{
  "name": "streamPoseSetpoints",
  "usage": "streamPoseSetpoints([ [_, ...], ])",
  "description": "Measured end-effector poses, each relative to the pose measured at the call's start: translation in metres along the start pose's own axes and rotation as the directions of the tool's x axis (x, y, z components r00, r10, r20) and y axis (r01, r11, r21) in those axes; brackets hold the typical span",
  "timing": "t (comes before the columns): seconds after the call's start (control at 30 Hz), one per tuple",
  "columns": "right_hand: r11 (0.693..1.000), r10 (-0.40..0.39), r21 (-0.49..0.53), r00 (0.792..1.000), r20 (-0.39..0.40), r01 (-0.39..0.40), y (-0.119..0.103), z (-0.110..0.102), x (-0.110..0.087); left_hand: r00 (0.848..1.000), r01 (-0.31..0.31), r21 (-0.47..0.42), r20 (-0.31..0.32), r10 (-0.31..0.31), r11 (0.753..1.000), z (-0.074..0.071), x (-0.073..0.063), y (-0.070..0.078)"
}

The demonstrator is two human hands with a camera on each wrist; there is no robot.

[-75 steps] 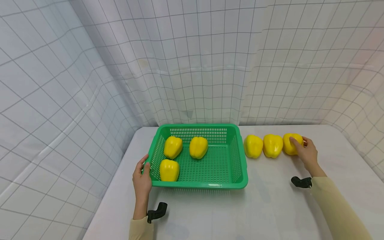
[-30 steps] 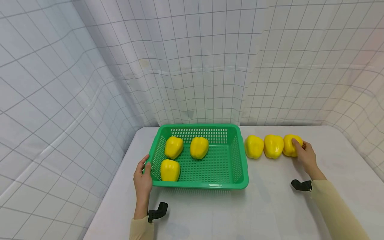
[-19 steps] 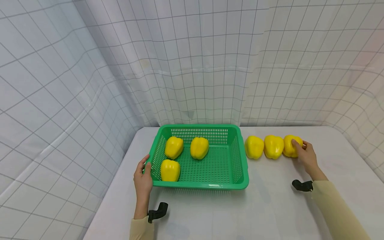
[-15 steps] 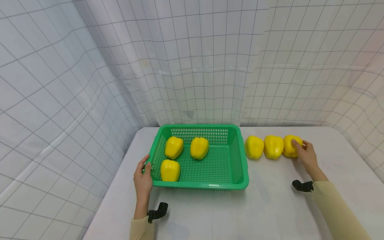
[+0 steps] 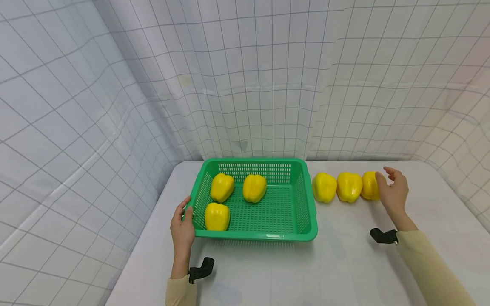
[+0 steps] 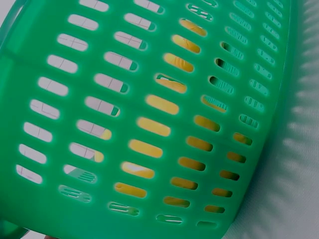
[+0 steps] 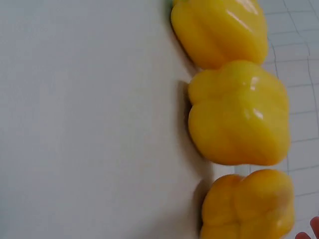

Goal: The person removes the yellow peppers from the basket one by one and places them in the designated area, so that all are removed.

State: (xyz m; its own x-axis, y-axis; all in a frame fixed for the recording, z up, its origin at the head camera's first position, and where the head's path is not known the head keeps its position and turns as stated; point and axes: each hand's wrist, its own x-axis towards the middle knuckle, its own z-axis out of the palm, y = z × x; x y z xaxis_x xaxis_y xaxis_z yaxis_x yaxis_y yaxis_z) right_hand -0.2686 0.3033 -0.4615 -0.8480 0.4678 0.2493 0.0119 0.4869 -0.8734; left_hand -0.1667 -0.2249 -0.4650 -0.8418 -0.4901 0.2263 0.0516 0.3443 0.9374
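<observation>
My left hand (image 5: 182, 227) holds the left rim of a green plastic basket (image 5: 256, 236), thumb over the rim. In the left wrist view the slotted basket wall (image 6: 134, 104) fills most of the picture. Inside the basket lie three yellow bell peppers, one back left (image 5: 222, 188), one back middle (image 5: 254, 188) and one front left. Three more yellow bell peppers form a row right of the basket. At the row's right end, my right hand (image 5: 395, 193) overlaps the last pepper (image 5: 369, 185), fingers spread and holding nothing. Its fingertips (image 7: 312, 230) show at the right wrist view's lower corner.
The nearest pepper of the row (image 5: 324, 188) stands close to the basket's right wall, with the middle pepper (image 5: 349, 187) beside it. A white gridded curtain (image 5: 264, 85) rises behind and along the sides of the white table (image 5: 291, 276). Black mounts sit on both wrists.
My right hand has let go of the rightmost bell pepper, its fingers lifting and opening away to the right. The left hand, basket and peppers look unmoved.
</observation>
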Motion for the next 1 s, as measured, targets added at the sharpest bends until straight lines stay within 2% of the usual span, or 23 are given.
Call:
streamPoseSetpoints([
  [0.1,0.997,-0.07,0.017,0.997,-0.022,0.071,-0.015,0.005,-0.002,1.0,0.0,-0.011,0.005,0.0,1.0,0.0,0.0,0.001],
  [0.23,0.989,-0.145,0.038,0.989,0.007,0.144,-0.035,0.013,-0.007,1.0,0.001,-0.03,0.01,0.0,1.0,0.0,0.001,0.001],
  [0.4,0.967,-0.247,0.076,0.968,0.048,0.243,-0.061,0.025,-0.018,1.0,0.011,-0.033,0.015,-0.011,0.999,0.0,0.001,0.001],
  [0.53,0.951,-0.293,0.127,0.951,0.098,0.28,-0.08,0.035,-0.029,1.0,0.008,-0.023,0.01,-0.007,1.0,0.0,0.001,0.001],
  [0.63,0.936,-0.34,0.155,0.928,0.155,0.317,-0.092,0.041,-0.036,1.0,0.006,-0.016,0.005,-0.006,1.0,0.001,0.0,0.002],
  [0.73,0.922,-0.379,0.176,0.895,0.235,0.344,-0.104,0.045,-0.043,1.0,0.01,-0.012,0.006,-0.01,1.0,0.0,0.0,0.003],
  [0.87,0.912,-0.405,0.218,0.852,0.332,0.349,-0.12,0.051,-0.052,1.0,0.01,-0.02,0.009,-0.01,1.0,0.0,0.0,0.002],
  [1.0,0.899,-0.434,0.25,0.813,0.389,0.36,-0.133,0.06,-0.057,1.0,0.005,-0.019,0.006,-0.005,1.0,-0.001,0.0,0.002],
])
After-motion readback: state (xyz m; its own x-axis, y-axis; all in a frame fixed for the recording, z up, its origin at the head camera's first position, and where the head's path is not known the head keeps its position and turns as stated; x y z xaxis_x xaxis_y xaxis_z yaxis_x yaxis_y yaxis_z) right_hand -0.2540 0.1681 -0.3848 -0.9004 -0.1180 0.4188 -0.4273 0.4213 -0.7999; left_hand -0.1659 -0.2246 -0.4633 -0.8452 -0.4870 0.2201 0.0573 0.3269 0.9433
